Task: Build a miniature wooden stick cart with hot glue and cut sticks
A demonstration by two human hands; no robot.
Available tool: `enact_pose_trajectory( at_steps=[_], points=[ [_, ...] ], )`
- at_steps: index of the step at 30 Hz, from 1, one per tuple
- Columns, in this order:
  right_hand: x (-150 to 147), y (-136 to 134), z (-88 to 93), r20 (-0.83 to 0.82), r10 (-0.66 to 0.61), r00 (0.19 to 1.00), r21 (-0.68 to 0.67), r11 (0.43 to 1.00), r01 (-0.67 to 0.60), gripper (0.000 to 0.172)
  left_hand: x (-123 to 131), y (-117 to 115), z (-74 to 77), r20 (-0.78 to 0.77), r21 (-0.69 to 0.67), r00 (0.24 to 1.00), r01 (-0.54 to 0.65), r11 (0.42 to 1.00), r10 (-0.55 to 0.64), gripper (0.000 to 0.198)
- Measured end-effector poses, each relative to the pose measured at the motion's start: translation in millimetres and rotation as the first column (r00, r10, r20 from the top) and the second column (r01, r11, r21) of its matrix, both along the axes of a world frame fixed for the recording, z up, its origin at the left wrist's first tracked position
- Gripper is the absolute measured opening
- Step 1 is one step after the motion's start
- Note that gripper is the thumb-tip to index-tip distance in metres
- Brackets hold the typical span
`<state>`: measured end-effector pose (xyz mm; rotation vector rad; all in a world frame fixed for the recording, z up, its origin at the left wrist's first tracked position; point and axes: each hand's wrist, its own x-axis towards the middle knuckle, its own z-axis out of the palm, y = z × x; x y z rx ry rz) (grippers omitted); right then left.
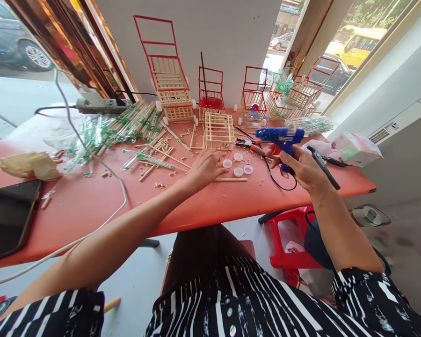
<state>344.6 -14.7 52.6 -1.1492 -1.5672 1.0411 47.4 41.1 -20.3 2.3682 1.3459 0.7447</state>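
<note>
My right hand (299,169) is wrapped round the handle of a blue hot glue gun (279,135), its nozzle pointing left. My left hand (206,168) is low over the table with slightly bent fingers apart, and nothing shows in it. Beside its fingertips lie several white plastic caps (238,172), one of them pinkish purple (248,169). A thin stick (231,179) lies just in front of the caps. Behind my left hand sits a small frame of wooden sticks (219,130). Orange-handled pliers (247,142) rest partly behind the glue gun.
Along the wall stand a tall red-edged stick cart (171,77) and smaller stick carts (210,89). Wrapped chopsticks (133,121) and cut pieces cover the table's left part (91,206). A white cable (121,187) crosses it near a phone (10,217). A red stool (289,234) stands below.
</note>
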Motion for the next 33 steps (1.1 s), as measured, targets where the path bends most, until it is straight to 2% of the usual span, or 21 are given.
enact_pose_trajectory(
  at_steps=[4, 8, 11, 15, 21, 24, 27, 33],
  points=[
    [-10, 6, -4.6, 0.055, 0.054, 0.997, -0.033, 0.998, -0.052, 0.056, 12, 6, -1.4, -0.047, -0.024, 0.999, -0.019, 1.0, 0.018, 0.038],
    [-11, 8, -3.5, 0.099, 0.042, 0.994, -0.046, 0.998, -0.037, 0.059, 18, 11, -4.2, -0.02, 0.0, 1.0, -0.01, 1.0, 0.01, 0.017],
    [-14, 5, -0.6, 0.161, 0.044, 0.986, -0.047, 0.998, -0.037, 0.062, 7, 4, 0.7, 0.051, 0.007, 0.999, 0.014, 1.0, -0.015, 0.015],
    [-28, -4, 2.2, 0.317, 0.074, 0.946, -0.051, 0.997, -0.061, 0.058, -18, -16, 6.0, 0.142, -0.069, 0.988, 0.078, 0.995, -0.067, 0.013],
    [-56, -12, 7.5, 0.502, 0.146, 0.852, -0.048, 0.989, -0.141, 0.052, -37, -35, 5.7, 0.375, -0.13, 0.927, 0.054, 0.99, -0.001, 0.018],
    [-60, -13, 10.8, 0.533, 0.128, 0.836, -0.038, 0.991, -0.127, 0.051, -40, -35, 11.4, 0.441, -0.104, 0.897, 0.057, 0.993, -0.006, 0.018],
    [-60, -13, 13.4, 0.555, 0.112, 0.824, -0.036, 0.993, -0.111, 0.048, -44, -33, 14.8, 0.444, -0.068, 0.896, 0.05, 0.996, -0.015, 0.017],
    [-61, -12, 15.2, 0.63, 0.09, 0.772, -0.006, 0.994, -0.11, 0.046, -49, -31, 9.6, 0.411, 0.064, 0.911, 0.015, 0.998, -0.04, 0.023]
  ],
)
